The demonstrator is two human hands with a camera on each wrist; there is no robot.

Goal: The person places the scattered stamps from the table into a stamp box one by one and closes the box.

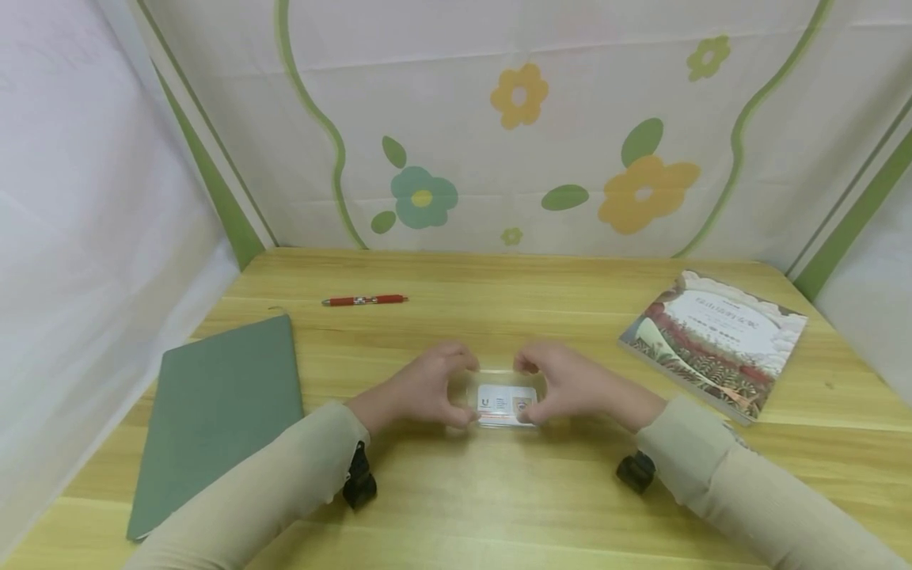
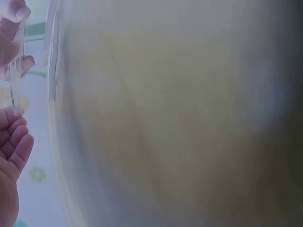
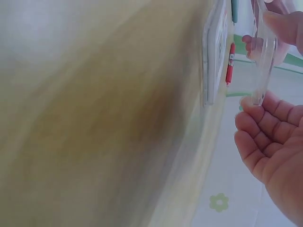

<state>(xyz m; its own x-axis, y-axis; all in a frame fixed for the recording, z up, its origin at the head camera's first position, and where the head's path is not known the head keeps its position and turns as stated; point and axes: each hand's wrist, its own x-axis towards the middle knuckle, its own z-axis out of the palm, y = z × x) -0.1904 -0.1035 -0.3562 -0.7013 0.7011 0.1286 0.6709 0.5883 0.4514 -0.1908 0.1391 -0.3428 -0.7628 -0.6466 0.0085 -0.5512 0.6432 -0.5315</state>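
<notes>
A small, shallow clear plastic case [image 3: 215, 56] with a white printed card [image 1: 495, 402] inside lies on the wooden table, directly before the person. Above it, a thin clear plastic lid [image 3: 268, 61] is held level, with a visible gap between the two in both wrist views. My left hand [image 1: 427, 389] pinches the lid's left end between thumb and fingers. At the right end, my right hand [image 1: 573, 385] grips it the same way, thumb on the near edge and fingertips on the far edge. Seen from above, the lid overlaps the case.
A dark green notebook [image 1: 221, 416] lies on the table at the left. Further back is a red pen [image 1: 366, 300]. On the right rests a paperback book [image 1: 720, 340] with an illustrated cover. A white cloth with flower prints [image 1: 470, 142] hangs behind the table [image 1: 492, 507].
</notes>
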